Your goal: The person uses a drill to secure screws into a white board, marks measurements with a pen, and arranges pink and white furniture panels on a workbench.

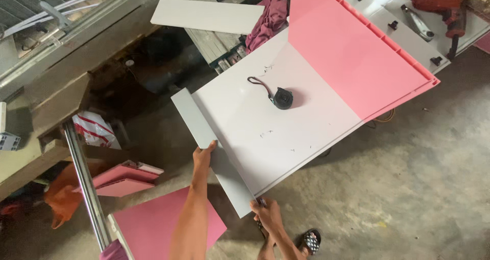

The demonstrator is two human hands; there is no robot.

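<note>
Head view
Held item: narrow grey flat panel strip (pixel 212 150), set along the near-left edge of the large white rectangular board (pixel 265 122).
Long axis: runs from upper left to lower right in the picture; far end points toward the dark gap by the counter, near end toward the person's feet.
Left hand (pixel 203 157): fingers curled over the strip's outer edge about midway along it, gripping it.
Right hand (pixel 266 212): closed at the strip's near lower corner, where strip and white board meet; it seems to pinch a small dark tool, too small to tell.
White board: lies flat, one corner toward the person.
Pink plastic panel (pixel 352 51): stands upright along the board's far-right side.
Black round tape measure with cord (pixel 280 97): rests near the middle of the white board.
Red power drill (pixel 439 2): on the counter, top right, well apart.
Magenta cloth (pixel 268 20): bunched beyond the board.
Floor (pixel 408 188): bare concrete; pink panels (pixel 153 224) lie lower left.
Patterned sandal (pixel 310 241): just beside the right forearm.
</note>
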